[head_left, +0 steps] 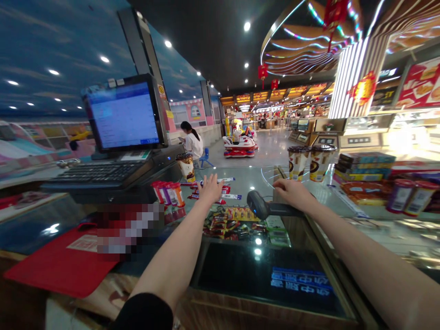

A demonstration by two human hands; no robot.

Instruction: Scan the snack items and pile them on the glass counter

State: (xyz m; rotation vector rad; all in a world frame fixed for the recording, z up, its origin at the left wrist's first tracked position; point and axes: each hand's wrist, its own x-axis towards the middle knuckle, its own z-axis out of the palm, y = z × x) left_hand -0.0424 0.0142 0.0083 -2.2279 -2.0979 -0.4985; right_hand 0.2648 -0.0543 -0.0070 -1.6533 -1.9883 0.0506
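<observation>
My left hand has its fingers spread over a loose group of red-wrapped snack bars and thin stick packets on the glass counter. Just beyond it stands a lidded paper cup. To its left are several small purple and orange tubes. My right hand is at the right of the counter, its fingers curled together; whether anything is in them is hidden. Below and left of that hand lies a black barcode scanner. Two lidded cups stand behind my right hand.
A monitor and black keyboard stand at the left, above a red mat. Stacked boxes and purple-and-red canisters are at the right. Candy shows under the glass. A seated person is beyond.
</observation>
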